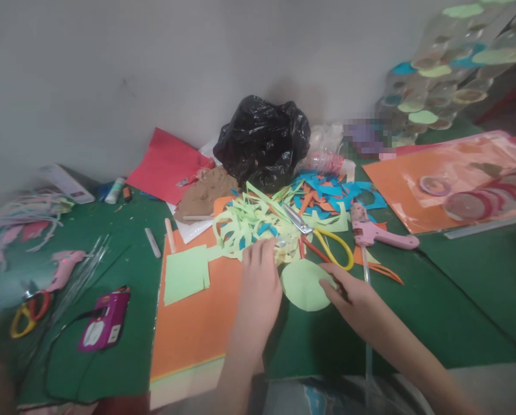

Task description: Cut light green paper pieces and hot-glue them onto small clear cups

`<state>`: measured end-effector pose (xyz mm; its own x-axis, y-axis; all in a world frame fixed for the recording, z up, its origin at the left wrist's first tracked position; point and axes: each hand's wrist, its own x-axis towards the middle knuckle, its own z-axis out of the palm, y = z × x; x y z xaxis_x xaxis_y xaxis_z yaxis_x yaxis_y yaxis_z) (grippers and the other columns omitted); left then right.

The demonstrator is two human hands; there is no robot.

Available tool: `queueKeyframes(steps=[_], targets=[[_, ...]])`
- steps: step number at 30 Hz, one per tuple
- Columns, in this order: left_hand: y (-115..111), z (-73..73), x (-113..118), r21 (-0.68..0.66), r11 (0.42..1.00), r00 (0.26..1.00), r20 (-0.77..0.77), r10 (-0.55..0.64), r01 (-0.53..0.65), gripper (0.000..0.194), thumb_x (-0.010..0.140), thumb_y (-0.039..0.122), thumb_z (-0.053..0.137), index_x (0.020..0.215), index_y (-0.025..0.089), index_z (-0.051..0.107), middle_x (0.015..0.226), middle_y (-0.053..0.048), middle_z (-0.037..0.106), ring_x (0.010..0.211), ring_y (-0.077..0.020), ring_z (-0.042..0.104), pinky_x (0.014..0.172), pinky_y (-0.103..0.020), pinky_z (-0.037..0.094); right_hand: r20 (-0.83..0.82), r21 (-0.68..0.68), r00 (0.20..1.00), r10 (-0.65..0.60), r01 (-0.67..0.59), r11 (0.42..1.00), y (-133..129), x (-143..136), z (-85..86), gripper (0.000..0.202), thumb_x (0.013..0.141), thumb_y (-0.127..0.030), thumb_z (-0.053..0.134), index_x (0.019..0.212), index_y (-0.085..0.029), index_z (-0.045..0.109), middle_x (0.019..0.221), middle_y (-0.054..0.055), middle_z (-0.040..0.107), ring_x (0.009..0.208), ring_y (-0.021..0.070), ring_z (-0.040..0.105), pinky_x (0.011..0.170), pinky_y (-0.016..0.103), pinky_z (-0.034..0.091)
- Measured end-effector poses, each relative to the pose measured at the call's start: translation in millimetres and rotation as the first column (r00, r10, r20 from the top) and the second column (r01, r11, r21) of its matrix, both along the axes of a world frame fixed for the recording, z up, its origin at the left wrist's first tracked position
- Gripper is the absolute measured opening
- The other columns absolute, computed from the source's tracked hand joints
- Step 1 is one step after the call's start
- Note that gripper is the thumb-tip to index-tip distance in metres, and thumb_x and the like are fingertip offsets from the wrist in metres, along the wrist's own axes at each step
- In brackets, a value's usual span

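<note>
My right hand (348,288) pinches a pale green paper circle (307,285) at its right edge, fingers closed on it. To its left, my left hand (260,274) reaches to the near side of a heap of pale green paper scraps (258,213). Its fingers curl down close together; their tips are hidden, and I cannot make out what they hold. Scissors (333,251) with yellow and red handles lie partly on the scraps, just beyond the circle. Right of them rests a pink glue gun (383,235) with a black cord.
Green paper squares (186,274) lie on orange sheets (189,328) at my left. A black plastic bag (264,141) stands against the wall. Further left are another glue gun (65,268), second scissors (31,311) and a purple box (105,320). Joined plastic bottles (448,80) rise at the right.
</note>
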<state>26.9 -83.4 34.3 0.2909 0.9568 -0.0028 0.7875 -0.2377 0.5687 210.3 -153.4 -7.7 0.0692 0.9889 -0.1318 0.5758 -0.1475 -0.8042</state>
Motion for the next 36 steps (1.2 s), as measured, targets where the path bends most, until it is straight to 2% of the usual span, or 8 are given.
queueKeyframes(steps=[4,10,13,17,21,26,31,36], targets=[[15,-8.9,0,0.113,0.976,0.965,-0.208,-0.158,0.185,0.056,0.096,0.008,0.042,0.147,0.03,0.036,0.15,-0.007,0.046,0.137,-0.0308,0.041,0.111,-0.054,0.042,0.297,0.217,0.947,0.123,-0.192,0.957,-4,-4,-10.7,0.035,0.101,-0.033,0.042,0.126,-0.019,0.061,0.103,0.007,0.074,0.085,0.0191,0.072,0.068,0.028,0.055],[26,-12.8,9,0.111,0.951,0.94,-0.221,-0.259,0.288,0.056,0.096,0.016,0.052,0.149,0.027,0.035,0.148,-0.007,0.051,0.135,-0.0311,0.043,0.111,-0.051,0.043,0.559,0.426,0.817,-0.144,-0.134,0.895,-3,5,7.2,0.033,0.105,-0.037,0.041,0.114,-0.016,0.065,0.097,0.008,0.069,0.082,0.0159,0.067,0.061,0.026,0.046],[29,-13.2,13,0.098,0.955,0.945,-0.203,-0.256,0.28,0.049,0.095,0.016,0.055,0.142,0.023,0.043,0.141,-0.008,0.056,0.131,-0.0299,0.047,0.108,-0.048,0.045,0.548,0.411,0.818,-0.176,-0.081,0.908,-3,30,9.0,0.033,0.104,-0.04,0.041,0.111,-0.018,0.064,0.102,0.007,0.067,0.089,0.017,0.066,0.064,0.026,0.047],[28,-15.0,12,0.085,0.979,0.98,-0.084,-0.179,0.186,0.045,0.095,0.027,0.059,0.138,0.023,0.045,0.133,-0.01,0.057,0.127,-0.0274,0.052,0.106,-0.044,0.046,0.645,0.409,0.739,-0.196,-0.117,0.905,-2,79,-1.5,0.04,0.105,-0.038,0.034,0.122,-0.015,0.063,0.115,0.014,0.064,0.108,0.0281,0.059,0.093,0.042,0.047],[22,-18.5,6,0.003,0.997,0.996,0.04,-0.082,0.082,0.046,0.095,0.036,0.061,0.136,0.024,0.046,0.13,-0.01,0.054,0.129,-0.0265,0.052,0.105,-0.041,0.048,0.776,0.357,0.596,-0.207,-0.144,0.923,5,117,-11.0,0.038,0.103,-0.033,0.038,0.123,-0.012,0.063,0.115,0.018,0.064,0.105,0.0305,0.058,0.09,0.043,0.045],[13,-18.1,0,-0.069,0.998,0.988,0.153,0.007,0.004,0.038,0.095,0.032,0.06,0.132,0.027,0.05,0.137,-0.007,0.05,0.136,-0.0236,0.046,0.115,-0.042,0.039,0.878,0.265,0.459,-0.134,-0.233,0.936,23,135,-23.2,0.053,0.102,-0.051,0.036,0.128,-0.011,0.059,0.111,0.019,0.066,0.098,0.0328,0.059,0.081,0.043,0.045],[-2,-10.0,-4,-0.104,0.992,0.958,0.269,0.094,-0.068,0.038,0.092,0.032,0.063,0.129,0.032,0.054,0.133,-0.004,0.054,0.13,-0.0217,0.05,0.111,-0.039,0.043,0.822,0.339,0.553,-0.134,-0.286,0.896,40,148,-40.9,0.051,0.105,-0.041,0.028,0.133,-0.01,0.057,0.105,0.018,0.064,0.095,0.03,0.057,0.086,0.044,0.046],[-27,2.6,1,-0.213,0.976,0.93,0.348,0.119,-0.045,0.038,0.088,0.031,0.065,0.125,0.032,0.059,0.123,-0.003,0.059,0.113,-0.0209,0.059,0.101,-0.037,0.049,0.7,0.455,0.669,-0.249,-0.15,0.878,36,157,-45.1,0.053,0.103,-0.044,0.031,0.137,-0.008,0.051,0.108,0.019,0.061,0.1,0.0308,0.055,0.093,0.046,0.046]])
